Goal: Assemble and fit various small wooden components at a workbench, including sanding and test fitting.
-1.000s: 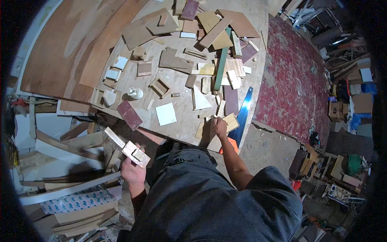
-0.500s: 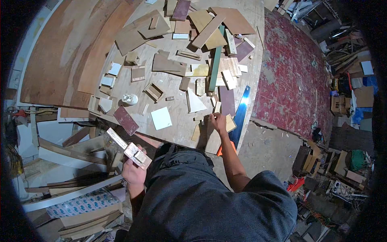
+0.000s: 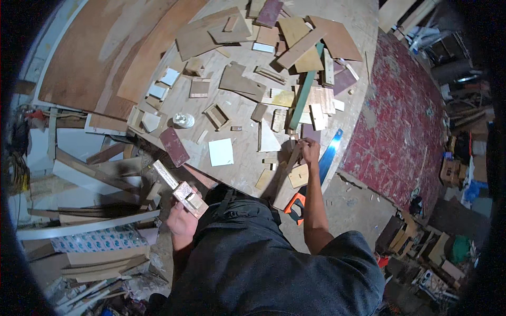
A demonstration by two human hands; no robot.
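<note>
My left hand is closed around a small wooden block with a stick standing out of one end, held off the table's near edge. The block has a slot cut in its face. Over the near right part of the table, the fingers of my right hand are pinched at the upper end of a thin brown wood strip. Wood offcuts lie around this hand, among them a pale tapered board and a small light piece. A handsaw with an orange handle lies just right of the hand.
On the table are a green strip, a white square, a maroon piece, a white container and a small open wooden box. Large wood sheets lean at left. Scrap covers the floor left and right.
My right hand has shifted a little right and away from me, and the brown strip now shows at its fingers. The left hand still holds the wooden block. The whole view has shifted.
</note>
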